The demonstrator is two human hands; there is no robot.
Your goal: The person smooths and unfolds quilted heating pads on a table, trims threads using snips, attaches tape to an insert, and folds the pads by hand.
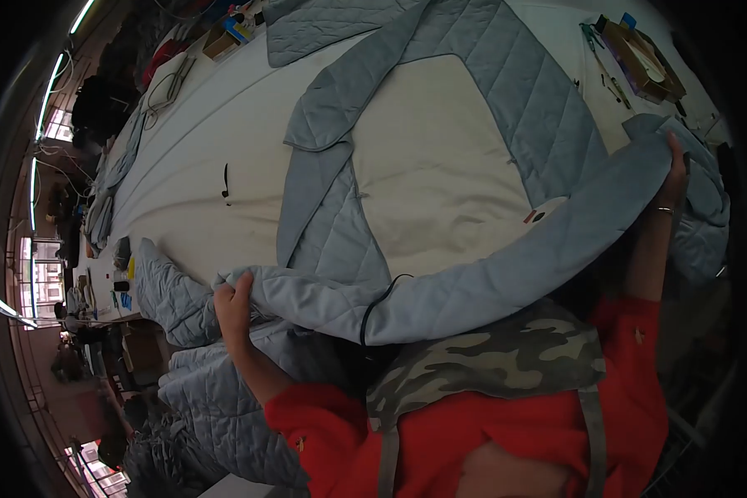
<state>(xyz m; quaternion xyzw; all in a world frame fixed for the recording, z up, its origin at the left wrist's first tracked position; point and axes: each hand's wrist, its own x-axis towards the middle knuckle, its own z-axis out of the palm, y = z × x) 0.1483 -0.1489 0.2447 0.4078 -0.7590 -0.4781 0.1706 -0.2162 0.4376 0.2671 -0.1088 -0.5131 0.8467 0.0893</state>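
A long blue-grey quilted fabric piece [481, 290] is stretched in a curve across my front, folded lengthwise. My left hand [234, 300] is closed on its left end, thumb on top. At the far right my right hand [677, 170] grips the other end, its fingers partly hidden by the cloth. A thin black cord [372, 311] loops over the strip near its middle. Beyond it, a quilted panel [523, 95] of the same colour lies on the table, with a folded-over flap [328, 108] on its left side.
White cloth covers the table [199, 141]. A cardboard box [643, 62] with tools beside it stands at the far right. A small black-handled tool [226, 180] lies left of centre. More quilted fabric [224, 398] hangs at my left, and a crumpled piece [701, 224] lies at right.
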